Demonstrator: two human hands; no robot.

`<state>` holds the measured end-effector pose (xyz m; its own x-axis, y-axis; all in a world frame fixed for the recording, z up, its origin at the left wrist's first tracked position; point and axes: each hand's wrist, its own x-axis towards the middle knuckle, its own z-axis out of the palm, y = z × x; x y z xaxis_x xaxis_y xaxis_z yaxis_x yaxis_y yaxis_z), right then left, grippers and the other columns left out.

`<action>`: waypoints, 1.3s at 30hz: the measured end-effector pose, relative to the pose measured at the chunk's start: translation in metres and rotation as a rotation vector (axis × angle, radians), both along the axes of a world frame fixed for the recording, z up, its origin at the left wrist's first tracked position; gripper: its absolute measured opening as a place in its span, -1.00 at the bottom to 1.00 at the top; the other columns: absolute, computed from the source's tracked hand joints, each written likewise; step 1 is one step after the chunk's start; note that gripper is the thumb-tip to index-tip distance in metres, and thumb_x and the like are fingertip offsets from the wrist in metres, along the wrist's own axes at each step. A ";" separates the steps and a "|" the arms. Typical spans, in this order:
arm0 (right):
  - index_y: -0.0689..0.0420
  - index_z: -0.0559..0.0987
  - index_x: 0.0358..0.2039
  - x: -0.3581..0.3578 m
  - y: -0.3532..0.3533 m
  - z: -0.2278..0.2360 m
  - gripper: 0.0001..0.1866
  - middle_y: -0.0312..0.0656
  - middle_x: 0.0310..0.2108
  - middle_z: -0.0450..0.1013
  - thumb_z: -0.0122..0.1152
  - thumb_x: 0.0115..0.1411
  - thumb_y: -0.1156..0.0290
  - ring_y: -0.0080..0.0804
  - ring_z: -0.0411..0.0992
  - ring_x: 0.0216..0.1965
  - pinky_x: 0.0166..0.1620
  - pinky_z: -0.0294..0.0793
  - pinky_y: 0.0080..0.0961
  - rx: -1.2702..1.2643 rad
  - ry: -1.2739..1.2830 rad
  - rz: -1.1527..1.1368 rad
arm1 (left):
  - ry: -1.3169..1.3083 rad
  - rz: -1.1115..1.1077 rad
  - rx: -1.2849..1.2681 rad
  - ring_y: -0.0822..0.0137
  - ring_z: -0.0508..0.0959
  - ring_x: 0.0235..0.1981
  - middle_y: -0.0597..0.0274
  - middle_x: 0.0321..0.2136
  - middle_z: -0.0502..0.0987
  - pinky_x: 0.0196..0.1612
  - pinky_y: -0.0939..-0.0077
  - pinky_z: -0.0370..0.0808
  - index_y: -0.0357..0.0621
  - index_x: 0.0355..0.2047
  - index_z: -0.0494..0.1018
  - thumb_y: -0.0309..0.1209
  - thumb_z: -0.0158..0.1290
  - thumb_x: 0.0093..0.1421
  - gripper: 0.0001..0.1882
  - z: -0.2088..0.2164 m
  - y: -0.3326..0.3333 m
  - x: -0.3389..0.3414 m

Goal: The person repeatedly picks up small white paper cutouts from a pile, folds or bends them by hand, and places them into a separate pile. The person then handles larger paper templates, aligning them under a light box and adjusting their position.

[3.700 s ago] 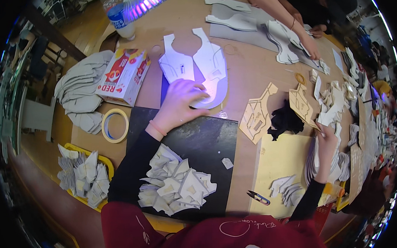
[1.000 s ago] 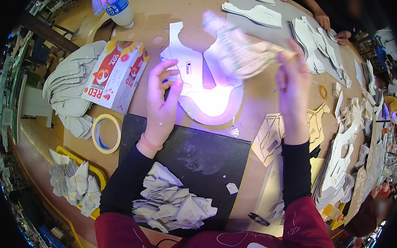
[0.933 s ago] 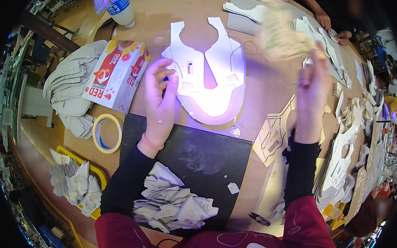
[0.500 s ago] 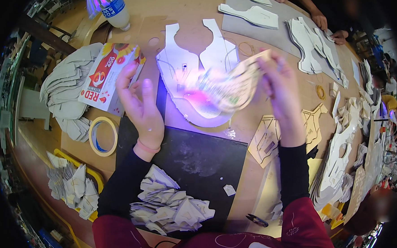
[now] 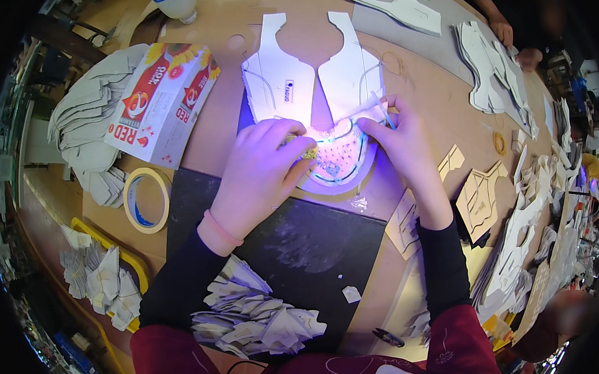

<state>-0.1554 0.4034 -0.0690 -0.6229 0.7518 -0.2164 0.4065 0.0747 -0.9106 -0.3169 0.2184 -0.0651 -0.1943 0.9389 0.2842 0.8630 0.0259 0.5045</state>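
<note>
A white shoe-upper piece (image 5: 277, 86) with two long arms and a rounded toe end lies under a bright violet-white light. Over its toe end is a template (image 5: 342, 159) with many small holes and dark slots along its border. My left hand (image 5: 264, 163) closes its fingers on the template's left edge. At the upper right edge of the template, my right hand (image 5: 402, 134) pinches it between thumb and fingers. A thin pale strip stands by the right fingertips; glare hides what it is.
Left are a red-and-white carton (image 5: 156, 106), stacked white pieces (image 5: 82, 110) and a tape roll (image 5: 146, 200). Small cut pieces (image 5: 259, 318) lie on the black mat (image 5: 296, 248) in front. Snips (image 5: 389, 337) and tan templates (image 5: 480, 201) lie right. Across the table, another person's hands handle white pieces.
The template has come down from the air onto the white piece's toe end. My left hand, raised and open before, has moved in and closed on its left edge.
</note>
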 end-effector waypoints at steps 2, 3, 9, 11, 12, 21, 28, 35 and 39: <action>0.27 0.45 -0.06 0.001 0.005 -0.003 -0.65 -0.11 -0.38 0.61 0.33 0.19 0.46 -0.46 0.58 -0.40 -0.33 0.52 -0.52 -0.068 -0.003 -0.001 | 0.039 0.002 0.050 0.09 0.48 0.01 0.17 0.00 0.47 0.07 0.18 0.39 -0.03 -0.15 0.53 -0.30 0.28 0.10 -0.69 -0.003 0.002 -0.002; 0.26 0.45 -0.06 0.001 0.006 -0.003 -0.65 -0.12 -0.39 0.60 0.33 0.18 0.46 -0.46 0.57 -0.41 -0.33 0.52 -0.52 -0.103 -0.003 -0.001 | 0.070 0.036 0.021 0.06 0.47 0.04 0.13 0.06 0.45 0.10 0.18 0.39 -0.02 -0.13 0.53 -0.33 0.26 0.11 -0.69 -0.002 0.002 -0.001; 0.11 0.44 0.10 0.002 -0.002 0.020 -0.57 -0.37 -0.58 0.44 0.32 0.24 0.41 -0.67 0.39 -0.59 -0.46 0.36 -0.67 -0.102 -0.043 0.014 | -0.145 0.161 0.000 -0.06 0.41 0.20 -0.06 0.26 0.31 0.22 0.12 0.36 -0.03 -0.06 0.54 -0.53 0.13 0.14 -0.67 -0.003 0.001 -0.005; 0.17 0.44 0.13 0.000 -0.005 0.031 -0.51 -0.18 -0.51 0.53 0.32 0.21 0.37 -0.44 0.52 -0.48 -0.37 0.47 -0.49 -0.046 -0.206 0.065 | -0.373 0.222 0.001 -0.06 0.39 0.23 -0.08 0.26 0.30 0.22 0.16 0.39 -0.06 -0.07 0.54 -0.59 0.10 0.13 -0.66 0.002 0.000 -0.008; 0.20 0.44 0.15 0.000 -0.007 0.034 -0.47 -0.09 -0.48 0.57 0.33 0.19 0.35 -0.33 0.59 -0.42 -0.33 0.53 -0.41 -0.017 -0.287 0.092 | -0.444 0.246 0.025 -0.05 0.39 0.24 -0.09 0.26 0.29 0.21 0.19 0.41 -0.08 -0.07 0.54 -0.61 0.09 0.12 -0.65 0.001 -0.001 -0.010; 0.11 0.44 0.18 0.004 -0.021 0.002 -0.42 0.01 -0.31 0.62 0.36 0.16 0.27 -0.13 0.62 -0.35 -0.24 0.56 -0.27 0.407 -0.162 0.128 | -0.574 0.268 0.139 0.21 0.43 0.21 0.03 0.22 0.30 0.11 0.49 0.54 -0.22 -0.07 0.52 -0.65 0.12 0.17 -0.70 -0.006 0.002 -0.019; 0.11 0.42 0.21 0.001 -0.008 0.029 -0.44 -0.37 -0.32 0.54 0.36 0.21 0.35 -0.66 0.46 -0.47 -0.39 0.40 -0.68 -0.420 0.054 0.036 | -0.719 0.238 0.176 0.17 0.41 0.22 0.04 0.12 0.46 0.25 0.32 0.35 -0.22 -0.21 0.58 -0.57 0.12 0.20 -0.85 -0.005 -0.002 -0.020; 0.19 0.32 0.27 0.013 -0.002 -0.038 -0.33 -0.02 -0.16 0.59 0.34 0.18 0.36 -0.25 0.60 -0.20 -0.13 0.55 -0.37 0.288 0.126 0.081 | -0.279 0.131 0.162 -0.02 0.48 0.13 0.01 0.08 0.50 0.19 0.25 0.36 -0.19 -0.20 0.60 -0.41 0.20 0.17 -0.80 -0.012 0.005 -0.009; 0.12 0.37 0.26 0.023 -0.045 0.040 -0.36 0.05 -0.21 0.58 0.32 0.19 0.25 -0.14 0.59 -0.22 -0.12 0.54 -0.24 0.310 -0.231 0.071 | -0.385 0.134 0.191 0.09 0.47 0.17 0.03 0.11 0.50 0.23 0.33 0.34 -0.20 -0.15 0.58 -0.41 0.18 0.22 -0.79 -0.004 -0.004 -0.022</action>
